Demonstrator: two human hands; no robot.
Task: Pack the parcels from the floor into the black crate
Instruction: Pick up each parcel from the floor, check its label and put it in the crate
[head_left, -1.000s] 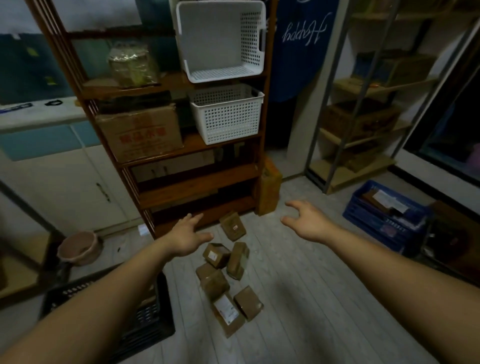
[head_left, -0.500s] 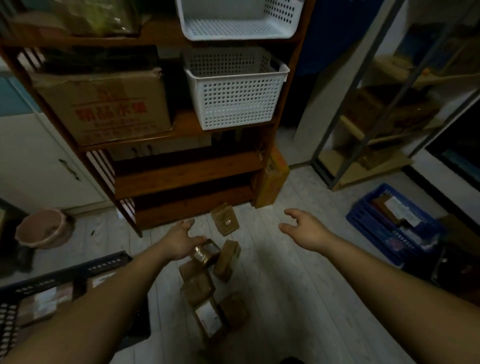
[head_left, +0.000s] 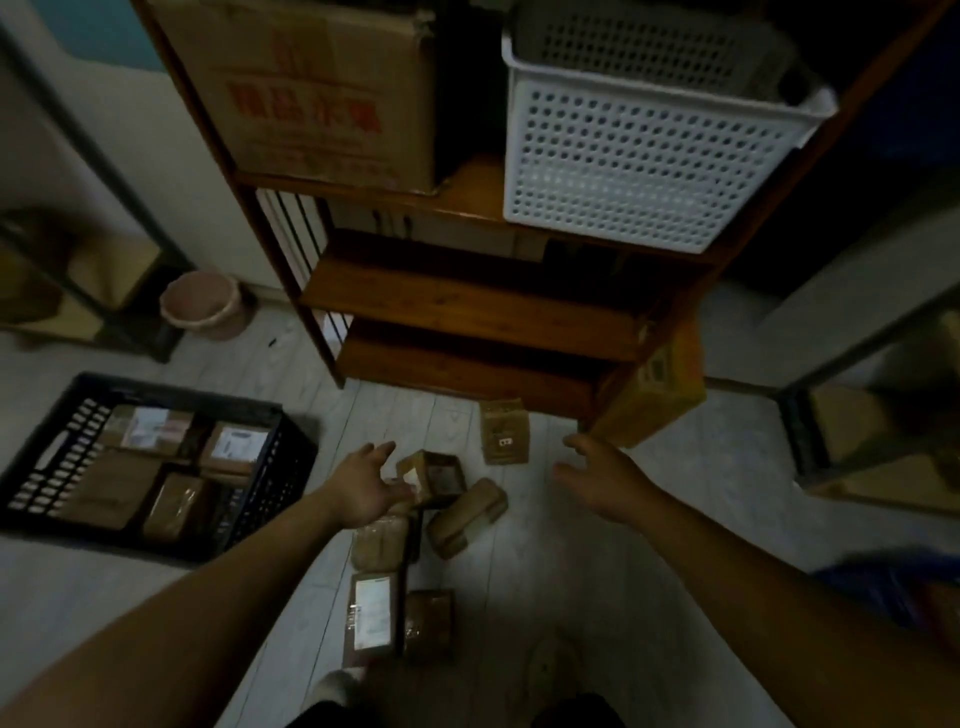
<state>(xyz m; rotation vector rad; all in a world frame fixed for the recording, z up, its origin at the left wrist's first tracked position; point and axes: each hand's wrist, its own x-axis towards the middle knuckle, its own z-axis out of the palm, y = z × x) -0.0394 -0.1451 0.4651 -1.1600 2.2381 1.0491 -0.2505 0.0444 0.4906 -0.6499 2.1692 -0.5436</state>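
Note:
Several brown parcels lie on the pale plank floor in front of me. One small parcel (head_left: 436, 475) sits just right of my left hand (head_left: 363, 486), whose fingers are spread and hold nothing. Another parcel (head_left: 503, 431) lies farther back near the shelf foot, a rounded one (head_left: 465, 517) beside it, a labelled one (head_left: 373, 616) closer to me. My right hand (head_left: 602, 478) hovers open to the right of the pile. The black crate (head_left: 280, 467) stands at the left with several parcels inside.
A wooden shelf unit (head_left: 467, 301) rises right behind the pile, holding a cardboard box (head_left: 322, 88) and a white perforated basket (head_left: 644, 150). A yellow-brown carton (head_left: 654, 389) leans at its right foot. A pink bucket (head_left: 202, 304) stands at the back left, metal racks at both sides.
The view has tilted down and closer to the floor, bringing the black crate fully into sight. Both hands have dropped nearer the pile, the left one beside the small parcel.

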